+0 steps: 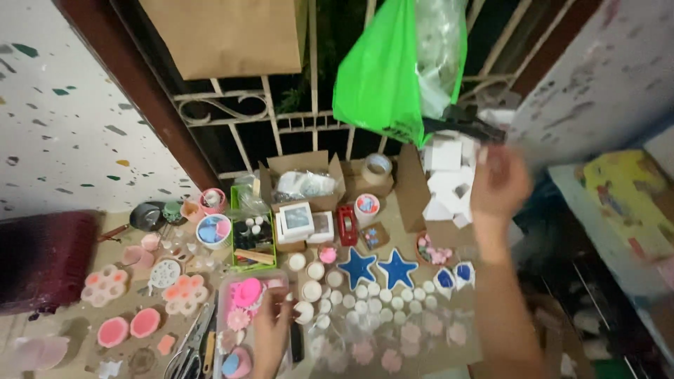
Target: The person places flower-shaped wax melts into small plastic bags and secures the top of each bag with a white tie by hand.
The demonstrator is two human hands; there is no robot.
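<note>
Over the cluttered table (84,330), we work with both hands.
Left hand (272,324) pinches a white round piece (305,311); right hand (500,184), blurred, grip unclear, reaches white boxes (449,179).

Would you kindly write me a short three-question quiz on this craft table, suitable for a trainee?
1. True or false: the two dark blue star-shaped moulds lie side by side.
2. Which hand is raised near the stack of small white boxes? A) left hand B) right hand
3. What colour is the plastic bag hanging from the metal window grille?

Key:
1. True; the two stars sit next to each other on the table.
2. B; the left hand is down beside the clear plastic tray of pink pieces.
3. Bright green.
</note>
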